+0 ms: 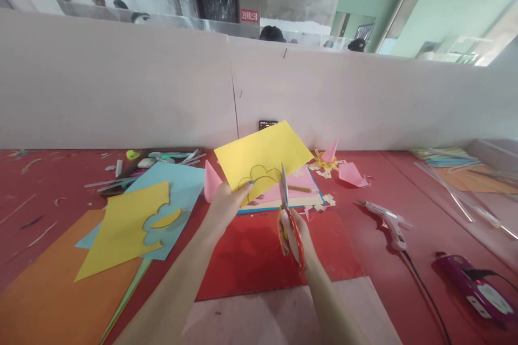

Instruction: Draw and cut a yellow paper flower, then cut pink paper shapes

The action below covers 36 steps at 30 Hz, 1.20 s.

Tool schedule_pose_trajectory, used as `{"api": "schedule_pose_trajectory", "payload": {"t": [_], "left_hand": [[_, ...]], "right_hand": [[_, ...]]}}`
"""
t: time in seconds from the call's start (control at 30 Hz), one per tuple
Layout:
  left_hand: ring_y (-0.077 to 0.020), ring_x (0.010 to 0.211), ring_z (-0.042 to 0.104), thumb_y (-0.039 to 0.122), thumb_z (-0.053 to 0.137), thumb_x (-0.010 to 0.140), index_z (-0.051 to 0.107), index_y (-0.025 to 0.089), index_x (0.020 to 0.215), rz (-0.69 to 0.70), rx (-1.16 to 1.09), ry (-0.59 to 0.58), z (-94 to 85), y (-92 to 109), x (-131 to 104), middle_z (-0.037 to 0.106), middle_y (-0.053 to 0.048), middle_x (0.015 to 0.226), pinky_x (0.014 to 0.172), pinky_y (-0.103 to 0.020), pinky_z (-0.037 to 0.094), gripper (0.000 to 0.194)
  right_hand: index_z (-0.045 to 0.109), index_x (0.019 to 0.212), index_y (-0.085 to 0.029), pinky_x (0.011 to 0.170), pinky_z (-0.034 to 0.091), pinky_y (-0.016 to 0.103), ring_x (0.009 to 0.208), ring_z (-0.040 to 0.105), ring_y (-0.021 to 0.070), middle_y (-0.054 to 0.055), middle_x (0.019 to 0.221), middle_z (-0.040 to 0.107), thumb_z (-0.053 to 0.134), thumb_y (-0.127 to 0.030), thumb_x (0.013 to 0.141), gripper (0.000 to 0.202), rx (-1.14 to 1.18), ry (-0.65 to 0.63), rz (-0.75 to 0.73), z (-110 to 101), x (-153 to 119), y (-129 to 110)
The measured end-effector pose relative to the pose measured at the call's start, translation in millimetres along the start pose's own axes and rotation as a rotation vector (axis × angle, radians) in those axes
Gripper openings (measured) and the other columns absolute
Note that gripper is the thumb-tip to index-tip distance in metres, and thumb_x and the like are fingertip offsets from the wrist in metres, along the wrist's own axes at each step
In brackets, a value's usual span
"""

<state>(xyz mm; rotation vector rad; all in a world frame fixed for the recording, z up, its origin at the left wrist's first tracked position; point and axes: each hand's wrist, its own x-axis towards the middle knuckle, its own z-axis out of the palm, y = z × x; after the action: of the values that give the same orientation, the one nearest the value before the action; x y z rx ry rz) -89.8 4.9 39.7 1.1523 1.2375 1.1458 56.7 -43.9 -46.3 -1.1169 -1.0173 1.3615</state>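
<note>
My left hand (230, 199) pinches the lower left edge of a yellow sheet (263, 151), which is held up and tilted. A scalloped outline is drawn in dark line on the sheet's lower part. My right hand (297, 234) grips red-handled scissors (298, 245), with fingers through the loops. Their blades point up and meet the sheet's lower right part, beside the drawn outline. Below my hands lies a red sheet (243, 259). Behind them are pink paper (275, 191), a pencil (299, 188) and a pink paper cone (211, 180).
At left, a cut yellow sheet (121, 226) lies on blue (178, 178) and orange paper (40, 291), near a tray of pens (174, 152). At right are a glue gun (388, 221), a purple device (473, 285) and clear sticks (461, 199). A white partition (121, 81) stands behind.
</note>
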Motion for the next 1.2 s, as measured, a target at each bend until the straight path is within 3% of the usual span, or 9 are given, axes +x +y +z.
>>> {"api": "schedule_pose_trajectory", "payload": {"t": [0.17,0.4,0.57,0.8,0.9,1.0,1.2], "left_hand": [[-0.0246,0.07,0.067,0.033,0.06,0.071,0.061,0.01,0.103,0.066,0.013,-0.021,-7.7,6,-1,0.069,-0.01,0.088,0.064,-0.038,0.056,0.038],[-0.0241,0.07,0.067,0.029,0.063,0.069,0.056,0.012,0.112,0.058,-0.016,0.032,-13.5,16,-2,0.069,-0.01,0.092,0.06,-0.035,0.057,0.046],[-0.0231,0.07,0.067,0.032,0.063,0.07,0.06,0.009,0.104,0.055,-0.018,0.017,-14.0,12,-1,0.069,-0.01,0.09,0.058,-0.032,0.057,0.04],[-0.0221,0.073,0.067,0.043,0.059,0.073,0.056,0.014,0.106,0.077,0.014,-0.072,-3.3,10,-7,0.064,-0.011,0.103,0.056,-0.032,0.055,0.045],[-0.0219,0.081,0.065,0.042,0.064,0.068,0.056,0.018,0.107,0.118,0.059,-0.192,-0.7,2,-5,0.062,-0.01,0.107,0.062,-0.032,0.055,0.047],[-0.0206,0.081,0.063,0.041,0.066,0.065,0.062,0.018,0.095,0.119,0.153,-0.244,3.5,-9,-2,0.065,-0.009,0.099,0.066,-0.031,0.053,0.038],[-0.0137,0.058,0.057,0.046,0.056,0.072,0.058,0.015,0.062,0.053,-0.029,-0.076,21.4,-22,-4,0.058,-0.002,0.06,0.056,-0.025,0.048,0.032]], "right_hand": [[0.035,0.068,-0.022,0.027,0.03,0.015,0.027,0.027,0.0039,-0.013,0.039,0.028,0.049,-0.057,0.077,0.039,-0.05,-0.011,0.027,-1,-1,1],[0.034,0.066,-0.022,0.025,0.03,0.015,0.027,0.026,0.0035,-0.013,0.04,0.028,0.052,-0.058,0.075,0.041,-0.049,-0.035,0.055,1,-3,3],[0.034,0.066,-0.022,0.025,0.03,0.015,0.026,0.027,0.0033,-0.013,0.04,0.031,0.052,-0.059,0.074,0.042,-0.053,-0.028,0.056,2,-2,2],[0.036,0.067,-0.022,0.025,0.026,0.015,0.025,0.028,0.0043,-0.013,0.036,0.03,0.05,-0.058,0.077,0.04,-0.072,0.032,0.014,-1,0,7],[0.038,0.069,-0.022,0.025,0.027,0.016,0.025,0.029,0.0047,-0.012,0.037,0.032,0.05,-0.058,0.077,0.039,-0.056,0.062,0.008,-2,2,9],[0.038,0.07,-0.022,0.025,0.027,0.017,0.025,0.029,0.0049,-0.012,0.039,0.032,0.051,-0.057,0.077,0.038,-0.044,0.072,0.004,-2,3,9],[0.04,0.071,-0.021,0.03,0.026,0.016,0.031,0.028,0.0032,-0.011,0.047,0.034,0.054,-0.05,0.078,0.033,-0.098,0.006,-0.051,-1,0,11]]}}
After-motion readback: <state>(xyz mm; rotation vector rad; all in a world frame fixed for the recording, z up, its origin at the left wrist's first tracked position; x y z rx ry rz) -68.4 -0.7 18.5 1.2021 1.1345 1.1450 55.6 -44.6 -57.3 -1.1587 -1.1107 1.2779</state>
